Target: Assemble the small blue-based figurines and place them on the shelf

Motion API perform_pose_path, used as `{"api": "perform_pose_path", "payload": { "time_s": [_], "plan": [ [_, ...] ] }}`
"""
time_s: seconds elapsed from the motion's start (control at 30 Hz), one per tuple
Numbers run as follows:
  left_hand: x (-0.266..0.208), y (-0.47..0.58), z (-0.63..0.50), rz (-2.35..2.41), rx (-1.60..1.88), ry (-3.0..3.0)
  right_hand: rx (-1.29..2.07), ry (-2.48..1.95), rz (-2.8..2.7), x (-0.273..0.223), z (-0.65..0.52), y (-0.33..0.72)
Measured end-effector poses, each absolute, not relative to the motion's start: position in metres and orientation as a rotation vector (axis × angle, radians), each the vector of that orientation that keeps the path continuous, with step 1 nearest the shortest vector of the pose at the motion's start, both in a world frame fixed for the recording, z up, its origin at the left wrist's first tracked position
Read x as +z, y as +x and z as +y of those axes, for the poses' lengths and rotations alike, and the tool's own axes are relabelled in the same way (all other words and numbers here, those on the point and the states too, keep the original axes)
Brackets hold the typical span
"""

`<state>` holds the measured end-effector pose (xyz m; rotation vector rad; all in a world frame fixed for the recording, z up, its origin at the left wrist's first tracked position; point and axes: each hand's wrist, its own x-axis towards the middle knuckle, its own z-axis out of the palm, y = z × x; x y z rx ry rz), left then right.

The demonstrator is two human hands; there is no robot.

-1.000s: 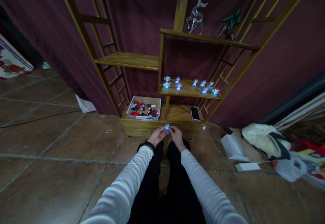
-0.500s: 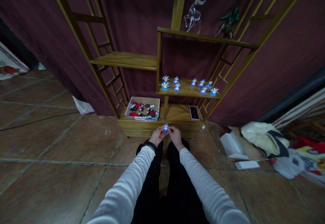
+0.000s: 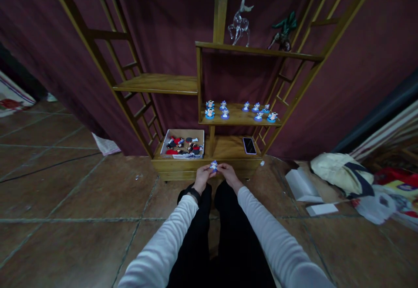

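The forearms, in white sleeves (image 3: 168, 240), extend forward over dark trousers (image 3: 225, 222); a black band (image 3: 195, 194) encircles the left wrist. Both hands meet directly in front of the cabinet base (image 3: 183, 173). The left hand (image 3: 203, 175) is closed on the left side of a small purple-and-white figurine (image 3: 214, 166), and the fingers of the right hand (image 3: 229, 174) are closed on its right side. The figurine is upright, held between the hands and clear of the cabinet; the exact finger placement is too small to tell. To the right, on the tiled floor (image 3: 85, 253), lie a flat white carton (image 3: 321, 210), a larger white carton (image 3: 302, 186) and a cream bag (image 3: 338, 171). On top of the cabinet base, an open box (image 3: 193, 134) at left contains a jumble of red, black and white pieces (image 3: 179, 141); a phone (image 3: 249, 146) lies flat at right. The shelf (image 3: 237, 120) above the phone carries nine standing figurines (image 3: 225, 113), four at the left end and five toward the right. The upper shelf (image 3: 257, 50) supports a transparent deer ornament (image 3: 241, 26) and, to its right, a dark green statuette (image 3: 284, 31). A maroon curtain (image 3: 170, 26) hangs behind the cabinet.
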<state>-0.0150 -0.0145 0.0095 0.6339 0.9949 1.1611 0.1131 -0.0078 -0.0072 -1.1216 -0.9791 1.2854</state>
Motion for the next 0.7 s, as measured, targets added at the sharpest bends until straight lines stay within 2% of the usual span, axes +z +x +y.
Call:
{"api": "perform_pose_path", "payload": {
  "time_s": [0.7],
  "plan": [
    [0.004, -0.02, -0.011, 0.949, 1.195, 0.643, 1.261, -1.095, -1.002, -0.005, -0.006, 0.111]
  ]
}}
